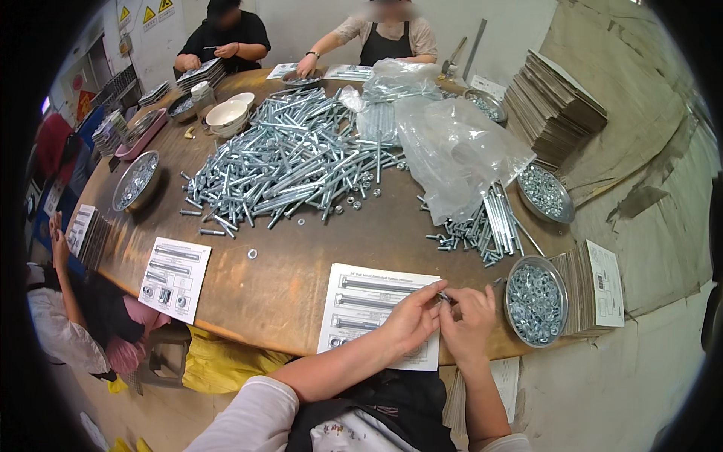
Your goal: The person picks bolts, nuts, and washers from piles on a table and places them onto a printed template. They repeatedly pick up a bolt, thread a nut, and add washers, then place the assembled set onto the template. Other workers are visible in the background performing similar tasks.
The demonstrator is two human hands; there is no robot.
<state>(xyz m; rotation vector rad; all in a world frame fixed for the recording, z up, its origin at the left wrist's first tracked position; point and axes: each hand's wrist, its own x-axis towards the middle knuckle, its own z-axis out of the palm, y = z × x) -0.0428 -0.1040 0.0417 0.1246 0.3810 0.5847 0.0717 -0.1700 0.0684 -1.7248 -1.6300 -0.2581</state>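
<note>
My left hand [410, 320] and my right hand [468, 325] meet above the front edge of the table, fingertips closed together around a small shiny metal fastener [444, 297]. Fingers partly cover it, so its exact kind is unclear. Beneath my hands lies a white card [328, 320] printed with pictures of bolts and small hardware, and some bolt-like shapes line up along those pictures. Just right of my right hand stands a metal bowl [536, 345] full of small nuts or washers.
A large heap of silver bolts [286, 158] covers the table's middle. Crumpled clear plastic [463, 139] lies beside it, near long rods [499, 218]. Card stacks [553, 105] stand at the right. Another printed card [175, 279] lies left. Co-workers sit at the far side and left.
</note>
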